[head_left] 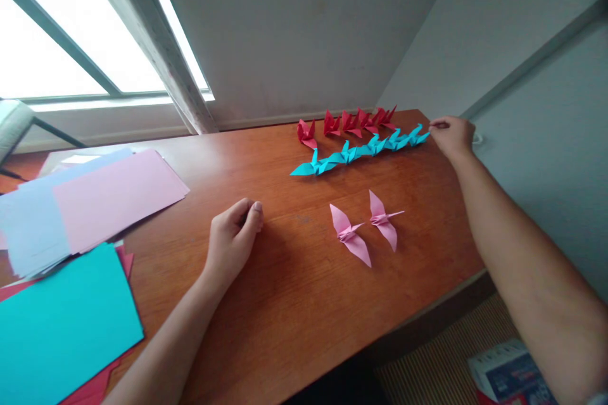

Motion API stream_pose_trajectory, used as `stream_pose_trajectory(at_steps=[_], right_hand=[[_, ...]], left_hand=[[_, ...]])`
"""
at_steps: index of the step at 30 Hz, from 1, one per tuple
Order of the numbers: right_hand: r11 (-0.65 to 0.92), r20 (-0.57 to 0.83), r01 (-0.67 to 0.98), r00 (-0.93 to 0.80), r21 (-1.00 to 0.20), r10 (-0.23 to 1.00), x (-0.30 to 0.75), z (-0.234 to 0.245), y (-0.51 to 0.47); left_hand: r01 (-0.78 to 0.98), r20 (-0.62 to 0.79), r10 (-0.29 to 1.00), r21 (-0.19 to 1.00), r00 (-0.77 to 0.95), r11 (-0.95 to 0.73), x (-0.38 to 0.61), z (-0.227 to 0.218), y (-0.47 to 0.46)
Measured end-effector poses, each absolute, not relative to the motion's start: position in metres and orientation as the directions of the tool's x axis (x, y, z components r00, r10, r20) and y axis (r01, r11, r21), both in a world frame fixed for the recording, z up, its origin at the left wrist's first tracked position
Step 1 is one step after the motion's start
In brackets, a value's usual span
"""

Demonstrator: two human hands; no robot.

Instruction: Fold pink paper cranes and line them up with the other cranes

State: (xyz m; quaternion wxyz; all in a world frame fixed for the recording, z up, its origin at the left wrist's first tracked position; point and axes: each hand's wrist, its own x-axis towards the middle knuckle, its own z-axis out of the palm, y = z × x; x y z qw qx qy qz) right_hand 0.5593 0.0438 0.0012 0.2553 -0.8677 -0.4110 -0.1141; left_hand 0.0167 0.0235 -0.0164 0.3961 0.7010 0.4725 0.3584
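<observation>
My right hand (453, 135) reaches to the far right corner of the wooden table (285, 304). Its fingers are pinched at the right end of a row of several turquoise paper cranes (361, 150). Just behind that row stands a row of several red paper cranes (346, 123). Two pink paper cranes (365, 225) lie nearer to me, in the middle of the table. My left hand (235, 234) rests on the bare wood left of the pink cranes, fingers loosely curled, holding nothing.
Stacked paper sheets lie at the left: pink (114, 193) and pale blue (28, 228) ones, then a turquoise sheet (61, 323) over red ones at the front edge. A window (71, 44) is behind, a grey wall (546, 158) at the right, a printed packet (510, 373) on the floor.
</observation>
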Motion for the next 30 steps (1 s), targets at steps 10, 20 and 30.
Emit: stream_pose_trajectory(at_steps=[10, 20, 30], right_hand=[[-0.539, 0.421, 0.770, 0.639, -0.343, 0.644, 0.557, -0.002, 0.038], [-0.615, 0.510, 0.711, 0.690, -0.342, 0.514, 0.568, 0.007, 0.033], [-0.587, 0.478, 0.731, 0.677, -0.347, 0.560, 0.569, -0.005, 0.033]], left_hand=[[0.380, 0.128, 0.947, 0.893, 0.296, -0.240, 0.016, -0.017, 0.024], [0.375, 0.119, 0.948, 0.898, 0.295, -0.230, 0.017, -0.018, 0.024], [0.377, 0.118, 0.947, 0.897, 0.298, -0.231, 0.017, -0.017, 0.024]])
